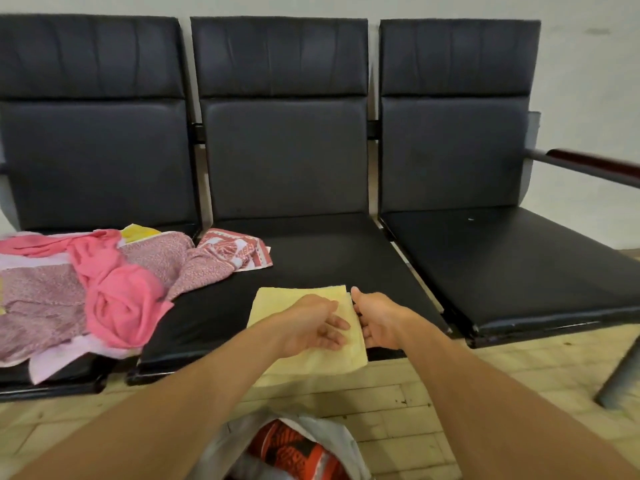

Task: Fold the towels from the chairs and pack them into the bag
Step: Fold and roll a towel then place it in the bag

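Forearms are stretching up from the 2 bottom corners of the frame. Between them, at bottom centre, a white plastic bag (334,433) is lying open on the pale tiled floor (415,407), with an orange-and-black item (287,448) showing inside it.

Just above, at lower centre, the folded yellow towel (273,303) is lying on the front of the middle seat (329,258), its near edge hanging over the seat's front. The left hand (311,327) is resting flat on top of it, fingers straight and pointing right. The right hand (379,320) is gripping the towel's right edge, with the thumb standing above the edge and the fingers curling in at the fold.

At left of the frame, a heap of unfolded towels is covering the left seat. A bright pink towel (121,306) is twisting across a mauve speckled one (41,299), and a pale lilac cloth (52,370) is drooping over the front. A red-and-white patterned cloth (235,251) is spilling onto the rear left of the middle seat, and a scrap of yellow (138,233) is peeking out behind the heap.

At right, the third seat (502,268) is sitting bare, with a dark armrest (595,164) jutting out beside it. Farther up, 3 black padded chair backs (284,157) are standing in a joined row against a pale wall (588,81).
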`<control>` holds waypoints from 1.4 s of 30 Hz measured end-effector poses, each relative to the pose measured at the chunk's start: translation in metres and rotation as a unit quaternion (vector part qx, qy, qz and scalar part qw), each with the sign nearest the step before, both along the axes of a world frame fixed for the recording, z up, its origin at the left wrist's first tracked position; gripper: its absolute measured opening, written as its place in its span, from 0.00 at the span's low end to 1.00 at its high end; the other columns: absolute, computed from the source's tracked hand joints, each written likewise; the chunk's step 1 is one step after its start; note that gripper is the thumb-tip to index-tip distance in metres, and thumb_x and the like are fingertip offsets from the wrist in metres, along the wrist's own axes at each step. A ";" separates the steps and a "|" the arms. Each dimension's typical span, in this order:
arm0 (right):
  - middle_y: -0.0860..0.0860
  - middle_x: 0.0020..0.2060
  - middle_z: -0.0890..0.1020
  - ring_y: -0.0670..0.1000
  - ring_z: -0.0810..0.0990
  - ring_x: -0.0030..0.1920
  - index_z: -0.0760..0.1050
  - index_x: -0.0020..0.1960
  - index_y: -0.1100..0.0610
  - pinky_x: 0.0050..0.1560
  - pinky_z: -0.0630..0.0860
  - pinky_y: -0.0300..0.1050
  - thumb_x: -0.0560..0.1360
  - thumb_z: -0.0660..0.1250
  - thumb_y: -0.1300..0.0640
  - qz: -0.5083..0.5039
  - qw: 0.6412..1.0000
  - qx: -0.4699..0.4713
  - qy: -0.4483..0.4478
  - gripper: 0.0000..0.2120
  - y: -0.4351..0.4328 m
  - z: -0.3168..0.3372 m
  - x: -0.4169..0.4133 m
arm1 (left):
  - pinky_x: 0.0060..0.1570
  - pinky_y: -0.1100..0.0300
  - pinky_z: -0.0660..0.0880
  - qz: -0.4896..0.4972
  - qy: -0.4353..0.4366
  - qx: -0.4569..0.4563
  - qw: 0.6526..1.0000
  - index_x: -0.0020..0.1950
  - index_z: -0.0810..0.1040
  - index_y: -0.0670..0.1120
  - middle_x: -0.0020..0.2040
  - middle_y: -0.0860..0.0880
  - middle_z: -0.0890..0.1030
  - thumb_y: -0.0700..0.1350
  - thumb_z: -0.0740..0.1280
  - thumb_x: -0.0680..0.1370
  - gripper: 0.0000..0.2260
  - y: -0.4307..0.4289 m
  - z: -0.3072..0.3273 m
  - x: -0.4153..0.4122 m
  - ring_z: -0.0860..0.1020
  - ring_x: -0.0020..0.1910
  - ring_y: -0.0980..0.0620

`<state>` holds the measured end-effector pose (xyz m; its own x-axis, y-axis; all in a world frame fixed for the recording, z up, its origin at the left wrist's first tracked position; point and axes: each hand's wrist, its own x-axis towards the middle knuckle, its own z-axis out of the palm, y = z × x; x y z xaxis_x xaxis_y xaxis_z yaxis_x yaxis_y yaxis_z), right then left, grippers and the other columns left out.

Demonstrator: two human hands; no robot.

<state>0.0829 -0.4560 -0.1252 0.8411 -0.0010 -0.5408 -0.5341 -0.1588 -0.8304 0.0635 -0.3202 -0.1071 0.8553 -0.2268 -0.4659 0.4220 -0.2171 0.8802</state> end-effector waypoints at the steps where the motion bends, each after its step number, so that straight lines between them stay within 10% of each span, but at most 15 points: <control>1: 0.59 0.53 0.82 0.59 0.82 0.52 0.74 0.62 0.61 0.57 0.78 0.57 0.83 0.54 0.43 0.003 1.000 -0.016 -0.007 0.23 0.002 -0.001 0.000 | 0.33 0.58 0.78 0.014 -0.005 -0.018 1.000 0.63 0.70 0.36 0.46 0.42 0.79 0.42 0.55 0.83 0.12 0.005 -0.001 -0.003 0.78 0.33 0.49; 8: 0.53 0.52 0.80 0.53 0.79 0.51 0.75 0.55 0.60 0.51 0.76 0.48 0.79 0.64 0.50 0.122 0.935 -0.299 -0.147 0.13 0.023 -0.001 -0.009 | 0.34 0.58 0.75 0.094 -0.091 -0.024 0.991 0.64 0.74 0.40 0.48 0.41 0.80 0.33 0.57 0.80 0.14 0.071 0.002 -0.025 0.79 0.36 0.47; 15: 0.54 0.52 0.78 0.54 0.77 0.49 0.67 0.67 0.57 0.49 0.75 0.52 0.82 0.58 0.52 0.217 0.834 -0.431 -0.269 0.16 0.044 0.015 -0.021 | 0.47 0.58 0.76 0.012 -0.283 0.127 0.951 0.62 0.72 0.49 0.49 0.51 0.79 0.35 0.55 0.80 0.15 0.103 0.036 -0.036 0.80 0.45 0.53; 26: 0.47 0.40 0.77 0.48 0.76 0.42 0.74 0.50 0.52 0.41 0.69 0.42 0.80 0.62 0.51 0.210 0.834 -0.326 -0.393 0.05 0.089 0.056 -0.046 | 0.61 0.51 0.72 -0.072 -0.348 0.294 0.888 0.76 0.59 0.43 0.64 0.42 0.73 0.37 0.61 0.80 0.25 0.156 0.045 -0.059 0.74 0.60 0.46; 32: 0.43 0.42 0.78 0.43 0.77 0.42 0.77 0.55 0.54 0.44 0.72 0.40 0.79 0.65 0.51 0.383 0.748 -0.323 -0.436 0.08 0.114 0.065 -0.073 | 0.74 0.47 0.55 -0.159 -0.483 0.402 0.761 0.79 0.49 0.49 0.77 0.50 0.51 0.48 0.76 0.68 0.48 0.172 0.030 -0.072 0.50 0.76 0.49; 35: 0.44 0.46 0.81 0.45 0.78 0.47 0.79 0.55 0.52 0.51 0.74 0.45 0.78 0.68 0.53 0.420 0.735 -0.294 -0.445 0.07 0.113 0.075 -0.085 | 0.75 0.47 0.44 -0.183 -0.464 0.465 0.731 0.75 0.60 0.55 0.78 0.53 0.50 0.54 0.76 0.66 0.41 0.173 0.026 -0.072 0.45 0.77 0.52; 38: 0.41 0.48 0.81 0.41 0.77 0.50 0.80 0.56 0.51 0.53 0.73 0.40 0.76 0.70 0.54 0.432 0.738 -0.293 -0.428 0.09 0.100 0.078 -0.097 | 0.73 0.52 0.46 -0.203 -0.484 0.477 0.706 0.58 0.77 0.52 0.74 0.54 0.60 0.59 0.75 0.64 0.24 0.164 0.029 -0.072 0.52 0.75 0.52; 42: 0.40 0.47 0.80 0.39 0.77 0.48 0.80 0.55 0.48 0.46 0.69 0.27 0.72 0.74 0.55 0.433 0.738 -0.326 -0.402 0.12 0.080 0.085 -0.109 | 0.53 0.56 0.71 -0.284 -0.418 0.433 0.747 0.54 0.77 0.49 0.50 0.56 0.75 0.56 0.75 0.68 0.19 0.146 0.031 -0.082 0.75 0.55 0.52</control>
<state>-0.0263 -0.3763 -0.0405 0.7282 0.6853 0.0108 0.6251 -0.6577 -0.4203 -0.0183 -0.1741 -0.0759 0.8104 -0.5858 -0.0056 -0.5717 -0.7928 0.2112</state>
